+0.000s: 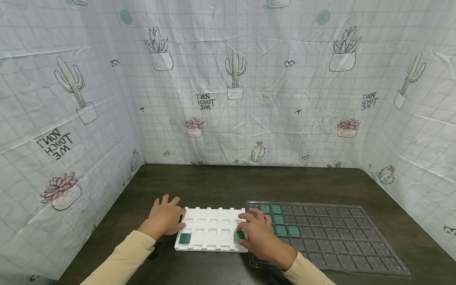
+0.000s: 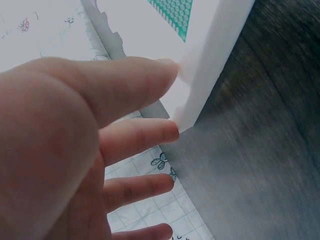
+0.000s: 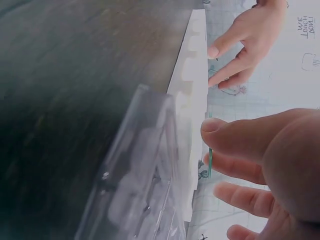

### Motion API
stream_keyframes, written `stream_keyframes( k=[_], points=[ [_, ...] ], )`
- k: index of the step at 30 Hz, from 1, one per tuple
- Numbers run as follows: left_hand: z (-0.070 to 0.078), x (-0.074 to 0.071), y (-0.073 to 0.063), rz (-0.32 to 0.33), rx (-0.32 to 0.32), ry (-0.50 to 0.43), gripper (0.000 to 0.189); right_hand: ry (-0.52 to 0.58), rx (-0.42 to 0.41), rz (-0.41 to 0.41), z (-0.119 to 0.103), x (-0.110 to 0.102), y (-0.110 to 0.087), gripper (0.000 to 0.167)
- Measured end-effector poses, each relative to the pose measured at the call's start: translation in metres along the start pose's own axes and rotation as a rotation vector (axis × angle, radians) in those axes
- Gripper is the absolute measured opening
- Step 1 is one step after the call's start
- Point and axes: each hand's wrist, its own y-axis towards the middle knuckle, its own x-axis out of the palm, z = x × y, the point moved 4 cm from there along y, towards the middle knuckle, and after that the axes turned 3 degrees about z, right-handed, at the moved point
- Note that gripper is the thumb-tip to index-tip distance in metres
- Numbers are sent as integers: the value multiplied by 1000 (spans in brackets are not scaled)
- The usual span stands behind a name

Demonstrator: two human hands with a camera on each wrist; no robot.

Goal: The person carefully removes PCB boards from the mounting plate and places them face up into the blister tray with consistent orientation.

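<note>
A white slotted tray lies on the dark table, with one green circuit board in its front-left slot. My left hand rests at the tray's left end. Its thumb and index finger touch the white edge near a corner, while the other fingers are spread. Over the front-right slot, my right hand pinches another small green circuit board between thumb and fingers. Seen edge-on in the right wrist view, this thin board is just above the white tray.
A large clear plastic tray with many compartments lies to the right, against or very near the white one. Several green boards sit in its left columns, partly behind my right hand. Patterned cloth encloses the table's back and sides.
</note>
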Motion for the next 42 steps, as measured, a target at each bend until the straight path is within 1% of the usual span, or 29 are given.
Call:
stream_keyframes(
  k=[3,9,14,23,30,35,42],
  points=[
    [0,0,-2,5,7,-13,44,-3,-17,17,2,0,-3,19],
    [0,1,-2,-1,13,-7,44,-4,-33,45,6,-3,-12,20],
    [0,3,0,0,16,0,44,15,-29,50,14,-7,-19,20],
    [0,2,1,11,22,17,44,17,42,83,33,-17,-33,22],
    [-1,2,4,15,24,34,44,-6,93,96,43,-19,-39,24],
    [-2,3,4,8,24,26,44,-24,97,106,48,-20,-42,25],
    [-1,0,2,7,25,23,44,-58,98,125,54,-23,-47,25]
  ],
)
